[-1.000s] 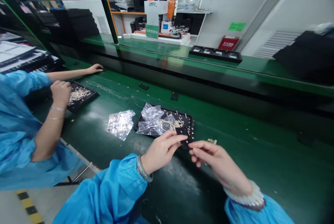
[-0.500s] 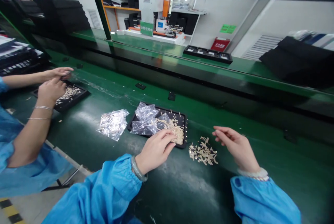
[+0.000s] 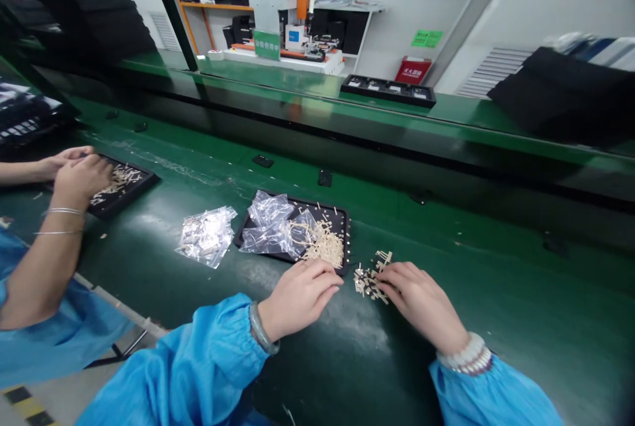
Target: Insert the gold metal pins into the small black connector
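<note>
My left hand (image 3: pixel 301 297) hovers at the front edge of a black tray (image 3: pixel 305 204), its thumb and fingertips pinched together; whatever they hold is too small to make out. In the tray lie a heap of small pale strip-like pieces (image 3: pixel 325 247) and crumpled clear plastic bags (image 3: pixel 268 237). To the tray's right, a loose pile of pale and dark small parts (image 3: pixel 366 282) rests on the green bench. My right hand (image 3: pixel 421 300) reaches over the right side of this pile, fingers closed down onto it and covering part of it. Its fingertips' contents are hidden.
Filled clear bags (image 3: pixel 207 235) lie left of the tray. Farther left, a co-worker's hands (image 3: pixel 79 171) work over another black tray (image 3: pixel 141 184). Small black parts (image 3: pixel 325 178) lie along the bench's back. Behind the raised ledge stand a tray (image 3: pixel 389 90) and a machine (image 3: pixel 297 36).
My right hand has moved left and down onto the loose pile. My left hand has drawn back from the pale pieces to the tray's front edge. The co-worker's hands have shifted left.
</note>
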{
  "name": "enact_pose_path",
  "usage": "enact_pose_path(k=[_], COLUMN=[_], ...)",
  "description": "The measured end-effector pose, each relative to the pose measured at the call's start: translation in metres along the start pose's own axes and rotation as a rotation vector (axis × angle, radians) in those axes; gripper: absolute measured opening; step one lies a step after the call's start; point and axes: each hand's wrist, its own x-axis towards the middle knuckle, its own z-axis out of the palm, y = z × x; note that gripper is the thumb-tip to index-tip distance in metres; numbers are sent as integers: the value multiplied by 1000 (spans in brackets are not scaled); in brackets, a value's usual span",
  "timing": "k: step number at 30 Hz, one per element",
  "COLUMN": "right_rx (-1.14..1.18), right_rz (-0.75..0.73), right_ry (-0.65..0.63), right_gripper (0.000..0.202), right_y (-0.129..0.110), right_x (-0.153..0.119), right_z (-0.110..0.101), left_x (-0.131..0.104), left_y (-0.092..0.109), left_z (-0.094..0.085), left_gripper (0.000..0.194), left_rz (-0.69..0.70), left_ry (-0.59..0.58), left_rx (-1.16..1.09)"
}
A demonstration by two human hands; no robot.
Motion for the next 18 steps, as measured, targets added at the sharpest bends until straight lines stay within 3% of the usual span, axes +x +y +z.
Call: enact_pose_path(k=[4, 8, 13, 18], right_rx=[-9, 53, 141, 118], right_rz=[5, 39, 11, -76], right_ry=[48, 262, 447, 471], right_gripper=[33, 28, 17, 16], right_y=[-5, -13, -46, -78], right_x=[-2, -4, -1, 2], right_z=[-4, -10, -14, -12], left_x=[0, 0, -2, -4], left_y=[0, 2, 15, 22], left_z=[0, 0, 4, 10], left_gripper=[18, 19, 19, 21], left_rz=[-3, -34, -149, -209], left_ry=[12, 32, 85, 117], left_rx=[-27, -141, -444, -577])
